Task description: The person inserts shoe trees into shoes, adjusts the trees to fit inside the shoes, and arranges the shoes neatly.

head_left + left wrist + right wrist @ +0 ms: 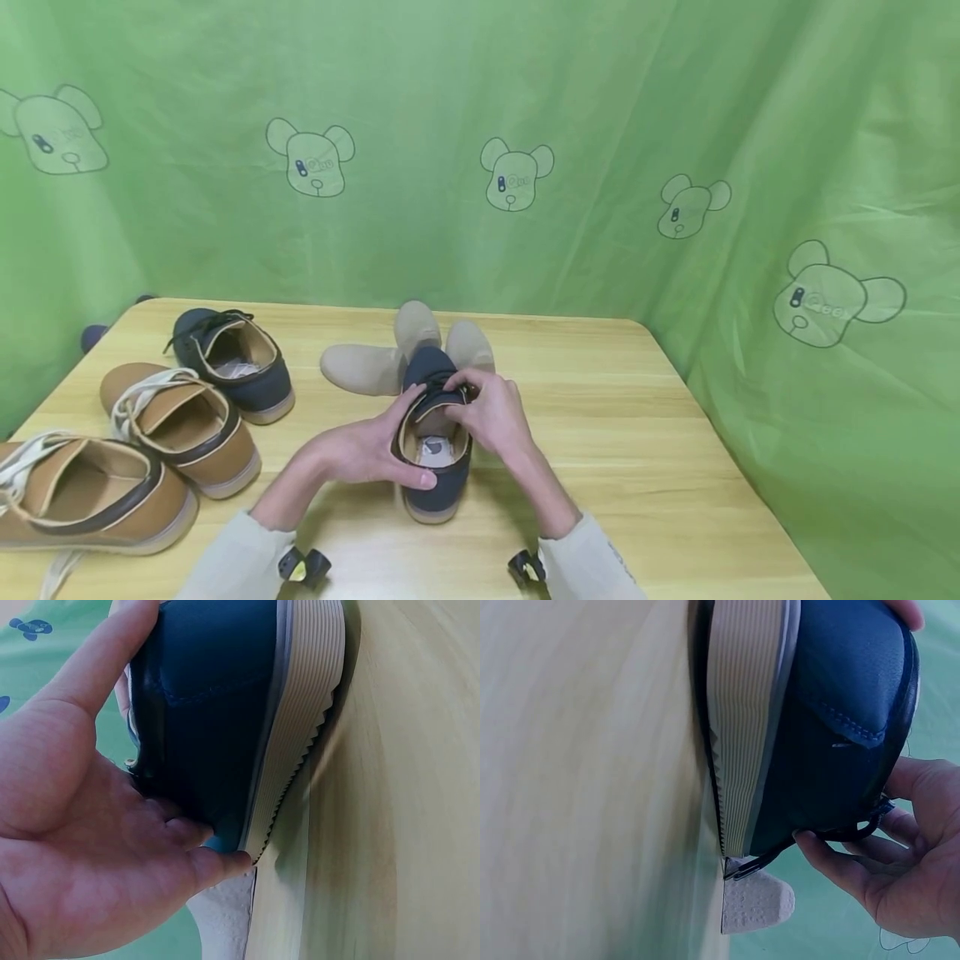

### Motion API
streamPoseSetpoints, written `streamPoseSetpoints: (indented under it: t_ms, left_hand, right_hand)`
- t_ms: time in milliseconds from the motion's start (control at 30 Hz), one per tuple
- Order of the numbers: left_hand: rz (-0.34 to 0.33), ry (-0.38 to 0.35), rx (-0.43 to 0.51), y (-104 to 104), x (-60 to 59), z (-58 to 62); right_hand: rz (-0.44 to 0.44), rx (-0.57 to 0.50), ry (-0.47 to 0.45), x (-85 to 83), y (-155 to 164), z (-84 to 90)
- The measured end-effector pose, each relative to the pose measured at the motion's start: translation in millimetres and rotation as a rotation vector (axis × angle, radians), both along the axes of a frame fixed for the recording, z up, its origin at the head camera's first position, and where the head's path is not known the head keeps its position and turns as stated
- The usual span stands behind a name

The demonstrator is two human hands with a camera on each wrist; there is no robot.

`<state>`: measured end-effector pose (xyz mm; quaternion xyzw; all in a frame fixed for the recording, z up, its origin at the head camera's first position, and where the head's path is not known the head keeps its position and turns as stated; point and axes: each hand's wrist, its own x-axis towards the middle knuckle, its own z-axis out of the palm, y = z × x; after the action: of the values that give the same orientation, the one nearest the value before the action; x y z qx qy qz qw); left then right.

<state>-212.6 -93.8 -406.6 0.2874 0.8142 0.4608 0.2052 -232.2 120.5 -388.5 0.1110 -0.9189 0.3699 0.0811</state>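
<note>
A navy lace-up shoe (pixel 438 487) stands on the table in the head view, toe pointing away from me. Along its left side my left hand (pixel 367 450) grips it, with the thumb by the heel and the fingers toward the laces. My right hand (pixel 495 412) pinches the collar edge beside the tongue, fingertips partly inside the opening. Dark laces (pixel 772 859) hang loose by that hand in the right wrist view. In the left wrist view the ribbed pale sole (pixel 304 712) lies along the tabletop. Grey moulded shoe inserts (pixel 363 369) surround the toe.
To the left sit another navy shoe (pixel 262 387) and two tan shoes, one behind (pixel 225 458) the other (pixel 157 517), with white laces. A green curtain (pixel 420 225) rises behind the wooden table (pixel 637 467). Two small black devices lie by my sleeves.
</note>
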Motion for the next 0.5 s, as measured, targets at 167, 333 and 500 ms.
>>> streamPoseSetpoints:
  t_ms: [167, 333, 500]
  left_hand:
    - [0.007, -0.007, 0.009, 0.1, -0.2, -0.1]
    - [0.02, -0.014, 0.019, 0.5, -0.4, 0.9]
    - [0.05, -0.042, 0.016, -0.6, 1.2, 3.4]
  right_hand:
    - [0.027, -0.01, -0.023, -0.7, 1.7, 0.9]
    - [0.07, 0.021, -0.049, -0.7, 5.0, 6.3]
    - [0.127, 0.013, -0.106, 2.3, 9.3, 15.8]
